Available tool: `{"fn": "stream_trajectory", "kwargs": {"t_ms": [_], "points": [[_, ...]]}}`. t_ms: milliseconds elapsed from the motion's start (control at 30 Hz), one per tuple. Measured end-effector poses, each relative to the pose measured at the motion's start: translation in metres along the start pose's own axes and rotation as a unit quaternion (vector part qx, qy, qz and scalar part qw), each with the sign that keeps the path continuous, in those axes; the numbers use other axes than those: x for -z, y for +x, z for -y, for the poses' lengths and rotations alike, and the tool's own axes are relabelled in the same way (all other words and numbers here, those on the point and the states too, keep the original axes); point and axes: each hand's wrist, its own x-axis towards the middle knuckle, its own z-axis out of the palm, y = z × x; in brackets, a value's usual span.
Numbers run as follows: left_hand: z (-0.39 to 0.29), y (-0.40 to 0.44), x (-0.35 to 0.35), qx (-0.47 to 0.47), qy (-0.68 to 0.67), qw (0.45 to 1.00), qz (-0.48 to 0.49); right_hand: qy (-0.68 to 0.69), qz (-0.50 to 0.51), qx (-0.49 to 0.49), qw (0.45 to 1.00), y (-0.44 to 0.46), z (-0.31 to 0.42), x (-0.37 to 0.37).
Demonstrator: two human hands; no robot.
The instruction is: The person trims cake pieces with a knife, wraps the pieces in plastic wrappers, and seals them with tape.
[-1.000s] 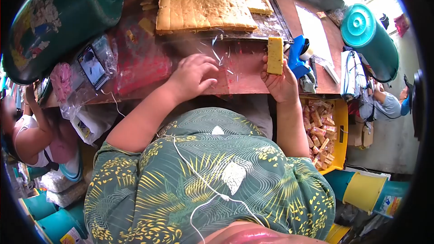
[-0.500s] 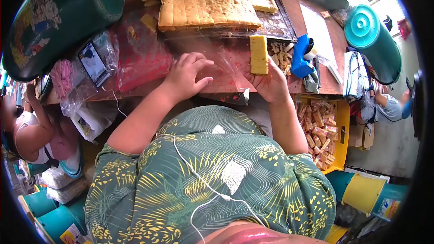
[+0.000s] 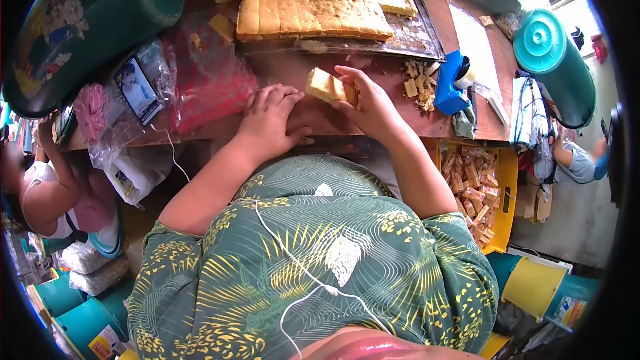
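My right hand (image 3: 370, 103) grips a yellow slice of sponge cake (image 3: 325, 85) between thumb and fingers, tilted, just above the table. To its left, my left hand (image 3: 270, 120) rests palm down at the table's front edge, fingers stretched out and thumb apart. Whether a thin clear wrapper lies under that hand I cannot tell. Beyond both hands a large sheet of cake (image 3: 313, 0), scored into strips, sits on a dark baking tray (image 3: 417, 33); its right front corner is cut away.
Cake scraps (image 3: 421, 87) lie beside a blue tape dispenser (image 3: 450, 83). Red-and-clear plastic (image 3: 207, 83) and a phone (image 3: 138, 91) are at left. A yellow crate (image 3: 508, 193) of wrapped pieces stands below right. Green drums (image 3: 100, 27) flank the table. Another person (image 3: 53, 193) is at far left.
My right hand has moved left and turned the cake slice from upright to tilted, nearer my left hand. My left hand has flattened and come down slightly. Clear plastic between the hands no longer shows.
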Motion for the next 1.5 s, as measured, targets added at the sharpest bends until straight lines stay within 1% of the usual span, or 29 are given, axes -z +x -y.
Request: {"fn": "stream_trajectory", "kwargs": {"t_ms": [100, 200, 233, 333, 433, 467, 533, 567, 600, 667, 733, 767, 800, 833, 900, 933, 967, 1000, 1033, 1067, 1100, 1133, 1233, 1333, 1367, 1467, 1500], "points": [[0.002, -0.002, -0.004, -0.005, 0.005, 1.0, -0.016, -0.088, -0.002, 0.032, 0.996, 0.011, -0.025, -0.003], [0.005, -0.005, -0.007, -0.011, 0.009, 0.999, -0.031, -0.112, 0.028, 0.023, 0.993, 0.01, -0.018, 0.003], [0.005, -0.005, -0.007, -0.01, 0.009, 0.999, -0.034, -0.112, 0.034, 0.034, 0.993, 0.01, -0.016, 0.005], [0.006, -0.003, -0.008, -0.01, -0.002, 0.999, -0.039, -0.103, 0.063, 0.017, 0.993, 0.008, -0.02, 0.008], [0.004, 0.001, -0.003, 0.0, -0.038, 0.999, -0.031, -0.126, -0.007, 0.064, 0.99, 0.004, -0.019, 0.003], [0.004, 0.003, 0.002, 0.005, -0.051, 0.998, -0.029, -0.168, -0.033, 0.085, 0.982, -0.001, -0.016, 0.004], [0.007, 0.018, 0.011, -0.004, -0.084, 0.993, -0.077, -0.249, -0.085, 0.129, 0.956, -0.02, -0.007, 0.007], [0.01, 0.028, 0.016, -0.005, -0.1, 0.99, -0.102, -0.238, -0.076, 0.134, 0.959, -0.035, -0.014, 0.009], [0.011, 0.039, 0.024, -0.028, -0.076, 0.988, -0.132, -0.253, -0.054, 0.184, 0.948, -0.049, -0.021, 0.01], [0.01, 0.067, 0.035, -0.069, -0.022, 0.98, -0.184, -0.286, 0.008, 0.206, 0.936, -0.072, -0.019, 0.004], [0.015, 0.091, 0.023, -0.099, 0.067, 0.967, -0.224, -0.38, 0.008, 0.218, 0.899, -0.082, -0.028, 0.002], [0.02, 0.101, 0.015, -0.112, 0.076, 0.968, -0.209, -0.384, -0.017, 0.221, 0.896, -0.082, -0.031, 0.0], [0.024, 0.109, 0.007, -0.125, 0.084, 0.969, -0.196, -0.359, -0.008, 0.221, 0.907, -0.077, -0.028, -0.001], [0.02, 0.113, 0.009, -0.147, 0.091, 0.959, -0.227, -0.335, 0.002, 0.22, 0.916, -0.071, -0.021, -0.001], [0.014, 0.117, 0.013, -0.105, 0.051, 0.977, -0.176, -0.28, 0.017, 0.219, 0.935, -0.06, -0.004, 0.003], [0.007, 0.116, 0.021, -0.086, 0.03, 0.985, -0.148, -0.277, 0.007, 0.222, 0.935, -0.052, 0.003, 0.008], [0.001, 0.113, 0.031, -0.086, 0.009, 0.984, -0.153, -0.273, -0.004, 0.223, 0.936, -0.045, 0.008, 0.013], [-0.005, 0.109, 0.04, -0.057, -0.092, 0.99, -0.094, -0.27, -0.016, 0.223, 0.937, -0.037, 0.013, 0.018], [-0.01, 0.105, 0.05, -0.027, -0.192, 0.98, -0.035, -0.299, -0.043, 0.229, 0.925, -0.029, 0.021, 0.024], [-0.012, 0.101, 0.055, 0.004, -0.289, 0.957, 0.024, -0.315, -0.09, 0.249, 0.911, -0.017, 0.031, 0.029], [-0.01, 0.097, 0.053, -0.028, -0.279, 0.959, 0.033, -0.336, -0.117, 0.241, 0.903, -0.008, 0.042, 0.031], [-0.01, 0.093, 0.052, -0.042, -0.272, 0.961, 0.023, -0.356, -0.145, 0.233, 0.893, 0.0, 0.048, 0.031], [-0.015, 0.077, 0.046, -0.079, -0.24, 0.968, -0.007, -0.289, -0.04, 0.23, 0.928, 0.019, 0.026, 0.04], [-0.014, 0.068, 0.032, -0.142, -0.077, 0.983, -0.085, -0.222, 0.014, 0.087, 0.971, 0.016, 0.022, 0.038], [-0.012, 0.07, 0.024, -0.126, -0.034, 0.989, -0.07, -0.192, -0.009, 0.08, 0.978, 0.014, 0.026, 0.033], [-0.014, 0.071, 0.016, -0.108, -0.089, 0.989, -0.04, -0.208, -0.058, 0.14, 0.966, 0.009, 0.016, 0.024], [-0.015, 0.07, 0.016, -0.111, -0.103, 0.987, -0.048, -0.247, -0.045, 0.153, 0.956, 0.007, 0.005, 0.023]]}}
